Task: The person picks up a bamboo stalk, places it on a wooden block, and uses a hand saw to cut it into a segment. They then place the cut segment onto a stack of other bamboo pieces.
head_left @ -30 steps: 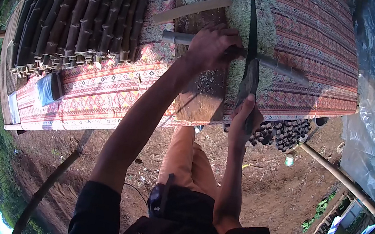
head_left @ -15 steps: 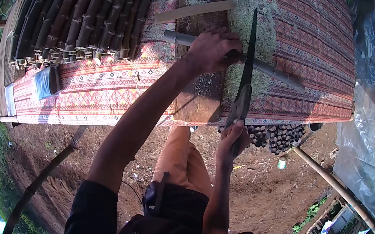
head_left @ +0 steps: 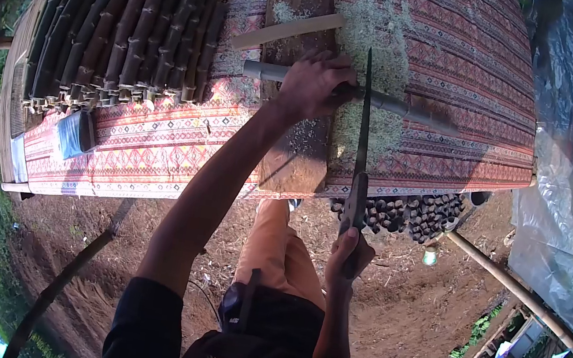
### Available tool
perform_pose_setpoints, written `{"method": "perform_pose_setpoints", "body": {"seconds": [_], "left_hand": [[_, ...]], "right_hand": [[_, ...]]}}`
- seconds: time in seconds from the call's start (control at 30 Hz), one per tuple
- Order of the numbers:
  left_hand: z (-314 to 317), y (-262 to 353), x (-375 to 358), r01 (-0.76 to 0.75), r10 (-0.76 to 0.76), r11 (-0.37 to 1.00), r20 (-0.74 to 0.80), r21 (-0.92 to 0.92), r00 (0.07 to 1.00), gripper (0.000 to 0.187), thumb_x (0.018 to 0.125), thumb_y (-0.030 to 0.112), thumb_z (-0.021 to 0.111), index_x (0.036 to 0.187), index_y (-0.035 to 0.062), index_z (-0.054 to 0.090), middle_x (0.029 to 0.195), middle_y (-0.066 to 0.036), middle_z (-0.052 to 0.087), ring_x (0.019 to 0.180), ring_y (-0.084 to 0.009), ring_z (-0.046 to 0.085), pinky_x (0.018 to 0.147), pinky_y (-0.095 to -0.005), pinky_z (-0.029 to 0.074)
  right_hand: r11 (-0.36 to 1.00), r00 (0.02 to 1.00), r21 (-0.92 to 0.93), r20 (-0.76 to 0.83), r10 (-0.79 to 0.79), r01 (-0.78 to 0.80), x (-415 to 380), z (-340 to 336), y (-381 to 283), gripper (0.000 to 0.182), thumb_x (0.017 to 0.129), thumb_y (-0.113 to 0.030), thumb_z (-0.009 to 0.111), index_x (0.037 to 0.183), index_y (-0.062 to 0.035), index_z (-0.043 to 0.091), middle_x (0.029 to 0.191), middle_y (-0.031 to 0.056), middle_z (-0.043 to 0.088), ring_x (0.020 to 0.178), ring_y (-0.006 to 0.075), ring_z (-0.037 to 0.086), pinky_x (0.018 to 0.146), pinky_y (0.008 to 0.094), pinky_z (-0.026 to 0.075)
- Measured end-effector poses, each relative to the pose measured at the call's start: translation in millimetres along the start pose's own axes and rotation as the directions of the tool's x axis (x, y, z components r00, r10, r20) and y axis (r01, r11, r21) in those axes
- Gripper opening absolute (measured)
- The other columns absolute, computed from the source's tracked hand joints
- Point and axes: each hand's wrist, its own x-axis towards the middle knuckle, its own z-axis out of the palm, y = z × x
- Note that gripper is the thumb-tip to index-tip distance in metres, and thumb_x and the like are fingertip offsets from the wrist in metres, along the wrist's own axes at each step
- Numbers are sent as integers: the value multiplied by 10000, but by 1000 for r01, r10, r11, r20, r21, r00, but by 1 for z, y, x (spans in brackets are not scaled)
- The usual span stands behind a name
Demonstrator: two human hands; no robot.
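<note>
- The left hand [head_left: 313, 84] closes its fingers around a grey bamboo pole [head_left: 386, 103], pressing it down where it crosses a wooden chopping board [head_left: 298, 151].
- The right hand [head_left: 350, 251] grips the handle of a long machete [head_left: 361, 142], fist shut; the blade points away from the person, its tip just right of the left hand, above the pole.
- The pole lies crosswise on a patterned cloth [head_left: 466, 65] covering the table.
- Pale shavings [head_left: 387, 27] are scattered on the cloth around the board.
- A lighter split stick [head_left: 288, 31] rests aslant on the board's far end.
- Dark cut stalks [head_left: 131, 30] lie side by side to the left.
</note>
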Motion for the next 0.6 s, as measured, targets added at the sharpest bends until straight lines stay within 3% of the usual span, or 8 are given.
{"method": "perform_pose_setpoints", "body": {"seconds": [0.1,0.2,0.23,0.37,0.4,0.5,0.53,0.6], "left_hand": [[1,-1,1,7,-7,1000,23,-9,1000,250,691,250,779,872,156,635,870,10,575,905,-222,587,838,-410,456],[-2,-4,3,-30,30,999,-1,-32,1000,243,692,251,779,864,158,635,871,14,578,916,-224,587,847,-417,460],[-3,-6,5,-33,33,999,-4,-27,999,243,692,251,779,864,158,635,871,14,578,916,-224,587,847,-417,460],[6,1,0,12,-12,1000,-20,-27,1000,221,702,248,771,848,157,632,858,12,582,917,-229,591,848,-429,468],[2,-4,7,23,-24,999,-41,-31,999,211,708,248,767,842,158,632,852,14,583,913,-230,592,847,-431,471],[-1,-3,6,-15,15,1000,46,-12,999,189,722,239,756,843,160,634,841,15,583,898,-230,594,849,-424,468],[2,-1,3,-17,18,1000,60,-14,998,189,722,239,756,843,160,634,841,15,583,898,-230,594,849,-424,468],[6,5,-3,-84,84,996,-24,1,996,173,728,237,750,836,158,639,834,17,586,891,-228,594,847,-418,464]], "right_hand": [[1000,1000,-24,20,-9,9,36,15,-28,492,984,-339,444,630,1,480,466,52,396,416,114,393,419,323,294],[998,999,56,6,-35,35,44,31,-11,461,983,-311,447,639,-8,491,469,56,387,420,113,386,418,333,288],[997,997,-41,-22,-68,67,23,24,-9,589,991,-442,383,563,-39,420,447,-1,363,415,101,396,428,308,274],[999,999,-34,-15,-38,38,25,28,2,614,983,-476,392,554,-40,426,445,12,394,417,117,406,432,313,286],[987,988,-68,-39,-147,144,35,37,7,468,999,-279,420,599,-37,436,461,83,385,376,195,408,412,356,277],[993,993,-22,-16,-114,114,30,20,10,464,999,-287,418,613,-31,447,461,76,384,385,172,393,413,346,271],[999,1000,28,-16,-23,24,16,15,7,465,1000,-289,416,618,-26,447,458,68,376,394,151,382,413,341,266],[994,998,85,-5,68,-68,8,19,-6,466,1001,-292,415,623,-21,448,456,60,368,402,130,371,413,336,262]]}}
